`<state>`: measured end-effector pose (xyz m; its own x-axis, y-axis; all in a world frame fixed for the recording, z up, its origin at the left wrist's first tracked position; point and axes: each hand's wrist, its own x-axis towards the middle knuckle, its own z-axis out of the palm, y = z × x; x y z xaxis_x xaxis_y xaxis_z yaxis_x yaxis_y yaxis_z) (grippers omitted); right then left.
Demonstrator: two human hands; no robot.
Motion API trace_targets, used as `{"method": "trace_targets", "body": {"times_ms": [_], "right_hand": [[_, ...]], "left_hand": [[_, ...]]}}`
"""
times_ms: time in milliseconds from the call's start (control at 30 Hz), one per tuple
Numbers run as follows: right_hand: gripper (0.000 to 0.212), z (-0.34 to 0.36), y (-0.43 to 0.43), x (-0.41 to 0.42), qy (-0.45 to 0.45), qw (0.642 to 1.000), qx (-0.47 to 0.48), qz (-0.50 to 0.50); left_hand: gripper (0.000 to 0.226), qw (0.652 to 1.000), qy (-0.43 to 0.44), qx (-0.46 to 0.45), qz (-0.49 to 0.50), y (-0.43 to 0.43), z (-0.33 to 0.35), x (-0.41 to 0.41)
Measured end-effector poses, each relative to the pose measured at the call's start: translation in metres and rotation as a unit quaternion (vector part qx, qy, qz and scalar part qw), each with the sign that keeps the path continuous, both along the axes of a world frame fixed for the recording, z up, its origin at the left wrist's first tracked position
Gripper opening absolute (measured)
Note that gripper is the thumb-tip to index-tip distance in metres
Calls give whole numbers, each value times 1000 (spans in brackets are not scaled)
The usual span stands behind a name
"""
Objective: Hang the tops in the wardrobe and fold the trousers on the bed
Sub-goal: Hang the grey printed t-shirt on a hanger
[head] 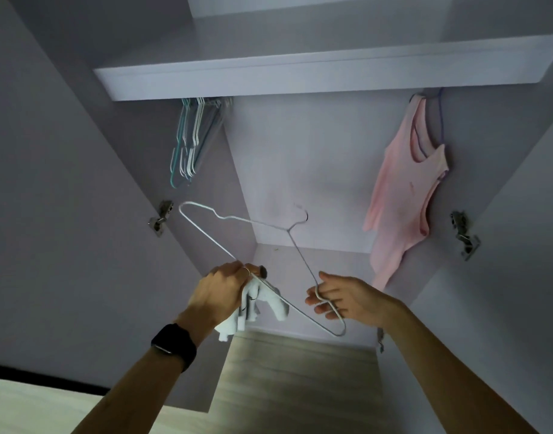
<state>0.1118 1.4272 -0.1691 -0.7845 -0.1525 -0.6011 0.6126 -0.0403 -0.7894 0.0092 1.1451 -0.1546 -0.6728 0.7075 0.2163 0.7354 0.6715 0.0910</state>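
white top (253, 308) bunched low before the open wardrobe (300, 167), clenched in the left grip (218, 286) along with the bottom wire of the hanger (288, 229). right grip (341, 296) pinching the hanger's near shoulder bend. best to find the neck hole first, feed one shoulder in, then the other, keeping the hook free. then up under the shelf (300, 76), between the spare hangers (190, 142) and the pink top (403, 195).

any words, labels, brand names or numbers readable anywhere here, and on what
No text can be read.
watch: screen dark, nothing shown.
pink top: tiny mark on the front, too small to read.
white garment and hanger: no label shows.
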Motion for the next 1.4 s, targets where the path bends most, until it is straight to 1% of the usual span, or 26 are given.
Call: {"method": "trace_targets", "body": {"times_ms": [67, 167, 200, 233, 300, 367, 433, 467, 533, 567, 633, 700, 767, 800, 867, 900, 933, 1000, 1067, 1133, 1167, 1200, 1267, 1300, 1333, 1400], "right_hand": [[63, 5, 0, -19, -2, 999, -36, -41], [48, 31, -7, -44, 38, 999, -33, -14], [42, 40, -12, -54, 46, 998, -46, -26], [38, 48, -18, -64, 45, 995, -73, -56], [42, 61, -29, -81, 38, 986, -104, -121], [45, 64, -34, -90, 54, 982, -83, -160], [43, 59, -32, -90, 76, 976, -32, -200], [42, 55, -28, -86, 90, 970, 5, -226], [45, 47, -21, -77, 124, 954, 100, -255], [47, 46, -20, -71, 143, 945, 155, -249], [50, 45, -24, -60, 173, 936, 236, -195], [56, 45, -37, -52, 175, 942, 261, -117], [68, 42, -53, -49, 181, 945, 270, -37], [66, 38, -60, -49, 184, 948, 257, -13], [46, 28, -74, -50, 209, 955, 210, 18], [39, 23, -79, -52, 232, 952, 199, 32], [39, 18, -82, -53, 259, 945, 197, 42], [39, 13, -83, -55, 300, 929, 210, 46], [24, 11, -74, -58, 312, 922, 228, 39], [9, 12, -58, -60, 305, 915, 264, 19], [7, 10, -49, -61, 297, 911, 288, 4], [9, 9, -39, -61, 288, 906, 309, -16], [11, 7, -22, -62, 265, 901, 339, -62], [12, 6, -16, -63, 253, 897, 353, -79], [15, 5, -12, -62, 246, 893, 367, -88], [19, 1, -12, -62, 233, 891, 379, -88]], "left_hand": [[31, 1000, 13, -27, -1, -3, 6, -1], [26, 995, -19, -95, -23, -3, 9, 0], [25, 994, -32, -104, -27, -1, 10, 2], [23, 994, -53, -94, -20, 1, 11, 4], [26, 992, -116, -43, 21, 4, 16, 8], [38, 980, -180, 17, 80, 5, 22, 12], [57, 961, -232, 87, 120, 4, 28, 14], [59, 951, -243, 125, 141, 2, 30, 15], [49, 930, -256, 181, 189, -4, 34, 12], [40, 923, -260, 198, 205, -6, 36, 10], [21, 915, -260, 216, 220, -9, 37, 7], [16, 909, -263, 238, 218, -9, 37, 9], [20, 908, -268, 248, 207, -5, 36, 11], [22, 908, -272, 250, 198, -1, 34, 12], [25, 909, -277, 248, 186, 6, 34, 13], [23, 911, -276, 244, 184, 9, 35, 12], [21, 913, -274, 241, 184, 9, 34, 11], [14, 905, -286, 249, 191, 8, 35, 9], [11, 896, -292, 260, 211, -1, 36, 6], [9, 901, -260, 251, 241, -18, 38, -1], [7, 907, -236, 238, 256, -29, 39, -4], [11, 913, -211, 221, 270, -40, 40, -7], [27, 920, -177, 177, 302, -60, 42, -10], [27, 918, -173, 160, 319, -66, 44, -12], [22, 915, -170, 149, 334, -70, 46, -13], [14, 908, -164, 149, 356, -71, 50, -16]]}}
